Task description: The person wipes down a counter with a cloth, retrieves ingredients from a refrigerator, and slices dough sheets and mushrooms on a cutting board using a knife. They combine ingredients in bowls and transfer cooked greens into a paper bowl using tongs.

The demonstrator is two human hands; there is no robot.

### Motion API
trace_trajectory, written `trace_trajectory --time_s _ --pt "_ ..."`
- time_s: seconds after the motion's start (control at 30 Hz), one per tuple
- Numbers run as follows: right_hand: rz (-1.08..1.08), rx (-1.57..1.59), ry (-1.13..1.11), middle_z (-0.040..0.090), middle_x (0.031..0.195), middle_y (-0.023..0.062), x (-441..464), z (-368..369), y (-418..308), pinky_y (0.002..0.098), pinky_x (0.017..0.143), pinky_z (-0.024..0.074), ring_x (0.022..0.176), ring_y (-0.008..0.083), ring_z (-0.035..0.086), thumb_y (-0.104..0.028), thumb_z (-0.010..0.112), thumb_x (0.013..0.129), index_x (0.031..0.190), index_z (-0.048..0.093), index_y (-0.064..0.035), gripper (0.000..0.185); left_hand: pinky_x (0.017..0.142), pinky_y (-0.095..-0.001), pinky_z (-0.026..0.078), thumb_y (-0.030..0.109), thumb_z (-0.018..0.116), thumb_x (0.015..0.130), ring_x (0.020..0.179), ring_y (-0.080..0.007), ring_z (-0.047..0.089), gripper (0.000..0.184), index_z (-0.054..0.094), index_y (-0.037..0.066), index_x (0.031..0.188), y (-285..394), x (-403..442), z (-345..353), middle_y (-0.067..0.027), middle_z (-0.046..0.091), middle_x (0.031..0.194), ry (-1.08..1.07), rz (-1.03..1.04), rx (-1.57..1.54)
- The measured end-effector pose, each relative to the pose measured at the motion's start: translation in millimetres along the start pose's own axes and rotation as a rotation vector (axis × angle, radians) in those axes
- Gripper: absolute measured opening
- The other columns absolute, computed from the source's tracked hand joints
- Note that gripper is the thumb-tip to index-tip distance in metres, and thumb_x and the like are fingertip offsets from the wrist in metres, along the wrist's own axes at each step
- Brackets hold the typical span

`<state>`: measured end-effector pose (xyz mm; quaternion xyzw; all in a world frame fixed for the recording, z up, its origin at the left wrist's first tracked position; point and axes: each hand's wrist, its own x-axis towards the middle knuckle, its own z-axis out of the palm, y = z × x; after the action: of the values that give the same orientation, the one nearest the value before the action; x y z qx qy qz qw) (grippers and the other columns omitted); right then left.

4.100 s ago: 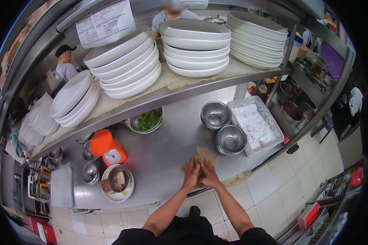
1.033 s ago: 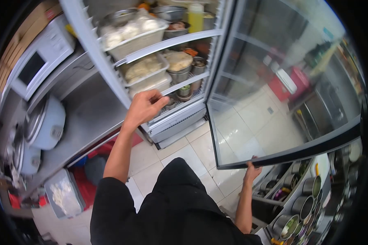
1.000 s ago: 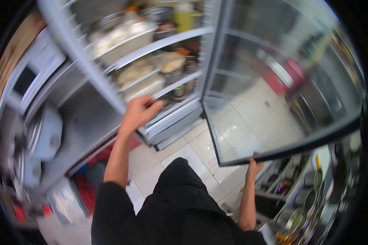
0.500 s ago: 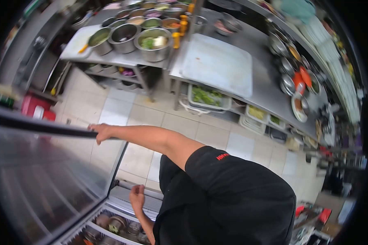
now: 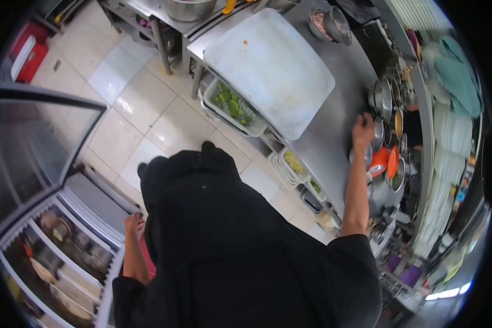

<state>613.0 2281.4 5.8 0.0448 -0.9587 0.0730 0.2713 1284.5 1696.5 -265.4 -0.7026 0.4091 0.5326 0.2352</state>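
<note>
At the far left, the glass door (image 5: 33, 150) of the refrigerator (image 5: 95, 210) is swung open, with tubs and metal pots on its racks. The door would likely feel heavy and rigid, best moved by its dark frame rather than the pane.

The left hand (image 5: 132, 224) is low beside the refrigerator, its fingers curled inward; whether they close on anything, I cannot tell.

Further right, the white cutting board (image 5: 268, 74) lies flat on the desk (image 5: 347, 82). It looks broad, stiff and fairly heavy, so two opposite edges would make the surest hold. Past its upper end, two metal bowls (image 5: 329, 25) lean together, one with what seems to be raw meat.

The right hand (image 5: 362, 131) is over the desk, its fingers partly bent just beside a stainless steel bowl (image 5: 378, 134); contact is unclear. That bowl, in a cluster near the orange scale (image 5: 378, 162), is probably light, hard-walled and dent-tolerant, but slick if wet or greasy. Pinching the near rim, thumb outside, should keep it from skidding against its neighbors.
</note>
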Motion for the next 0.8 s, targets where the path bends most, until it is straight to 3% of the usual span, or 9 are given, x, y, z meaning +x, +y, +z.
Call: trace_trajectory --time_s 0.07,0.13,0.2,0.23,0.33,0.53,0.63,0.73,0.8 --pt "0.107 -0.219 -0.133 0.065 0.118 0.0179 21 -17 76 0.0416 0.099 0.0443 0.113 0.0341 0.059 -0.042 0.065 0.087 0.118 0.065 -0.0043 0.049 0.064 -0.0471 0.044 0.035 0.062 0.083 0.071 -0.0219 0.063 0.033 0.063 0.007 0.103 -24 -20 39 -0.0091 0.067 0.087 0.030 -0.081 0.094" --pt "0.011 -0.145 -0.248 0.049 0.139 0.0198 47 58 289 0.0445 0.108 0.0362 0.128 0.0356 0.047 -0.052 0.059 0.087 0.136 0.052 -0.0132 0.063 0.066 -0.0502 0.046 0.033 0.062 0.084 0.074 -0.0236 0.065 0.035 0.064 0.006 0.106 -39 -55 74 -0.0108 0.068 0.090 0.074 -0.141 0.152" --pt "0.120 -0.674 -0.728 0.036 0.149 0.0203 71 27 250 0.0442 0.113 0.0294 0.138 0.0365 0.034 -0.057 0.050 0.090 0.146 0.036 -0.0036 0.078 0.067 -0.0533 0.048 0.032 0.062 0.084 0.076 -0.0253 0.068 0.036 0.064 0.006 0.108 -45 -73 101 -0.0125 0.069 0.093 0.106 -0.190 0.150" --pt "0.323 -0.444 -0.583 0.035 0.150 0.0211 69 27 245 0.0441 0.113 0.0279 0.138 0.0376 0.033 -0.060 0.046 0.090 0.145 0.032 0.0012 0.083 0.068 -0.0549 0.049 0.031 0.063 0.084 0.078 -0.0261 0.069 0.037 0.064 0.005 0.110 -42 -78 112 -0.0133 0.070 0.094 0.105 -0.198 0.116" --pt "0.257 -0.544 -0.844 0.051 0.135 0.0259 72 44 274 0.0448 0.106 0.0363 0.127 0.0426 0.045 -0.062 0.043 0.091 0.134 0.051 -0.0020 0.074 0.086 -0.0593 0.046 0.030 0.060 0.084 0.087 -0.0287 0.069 0.038 0.062 0.002 0.110 -41 -88 128 -0.0149 0.069 0.099 0.074 -0.184 -0.016" --pt "0.103 -0.290 -0.911 0.068 0.090 0.0247 68 29 239 0.0480 0.082 0.0458 0.091 0.0417 0.064 -0.056 0.047 0.092 0.092 0.071 0.0002 0.061 0.084 -0.0569 0.047 0.027 0.059 0.085 0.087 -0.0290 0.069 0.037 0.062 0.001 0.111 -27 -94 152 -0.0155 0.069 0.100 0.098 -0.168 -0.050" --pt "-0.110 -0.143 -0.676 0.062 0.069 0.0248 57 36 257 0.0475 0.068 0.0411 0.067 0.0394 0.053 -0.054 0.058 0.087 0.073 0.066 0.0016 0.058 0.082 -0.0564 0.048 0.027 0.059 0.085 0.086 -0.0293 0.069 0.037 0.062 0.001 0.110 -12 -99 154 -0.0163 0.069 0.100 0.092 -0.143 -0.036" --pt "0.055 -0.297 -0.778 0.068 0.085 0.0224 66 6 226 0.0468 0.078 0.0469 0.086 0.0414 0.064 -0.051 0.060 0.086 0.084 0.067 0.0020 0.054 0.080 -0.0547 0.049 0.027 0.059 0.085 0.086 -0.0294 0.069 0.036 0.062 0.001 0.110 -3 -101 146 -0.0168 0.069 0.101 0.105 -0.104 -0.024" --pt "0.083 -0.381 -0.614 0.067 0.091 0.0230 64 -13 205 0.0505 0.077 0.0464 0.086 0.0413 0.063 -0.053 0.059 0.086 0.090 0.067 0.0005 0.054 0.078 -0.0531 0.050 0.028 0.059 0.085 0.085 -0.0290 0.069 0.036 0.063 0.001 0.110 3 -98 140 -0.0164 0.070 0.101 0.122 -0.085 -0.016"
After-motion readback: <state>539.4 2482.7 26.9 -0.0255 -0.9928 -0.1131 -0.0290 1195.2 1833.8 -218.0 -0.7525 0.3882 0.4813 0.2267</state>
